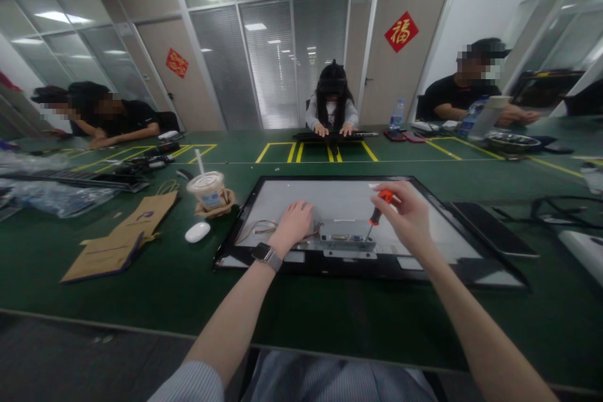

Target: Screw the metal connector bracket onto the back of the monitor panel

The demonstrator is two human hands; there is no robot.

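My right hand (409,217) is closed around the red and black handle of a screwdriver (375,215). The screwdriver slants down, its tip at the right end of a metal bracket box (346,233) with connector ports along its front. This box sits on a large flat display panel (348,195) with a black frame and a pale back. My left hand (296,223) lies on the panel just left of the box, fingers stretched out. Thin cables (257,230) run from beneath the left hand across the panel. Whether the screwdriver tip sits in a screw is too small to tell.
Left of the panel are a white mouse (197,232), a drink cup (207,191) and brown paper bags (141,220). A dark flat slab (492,228) and black cables (560,207) lie to the right. A person (332,100) works across the green table; others sit at both sides.
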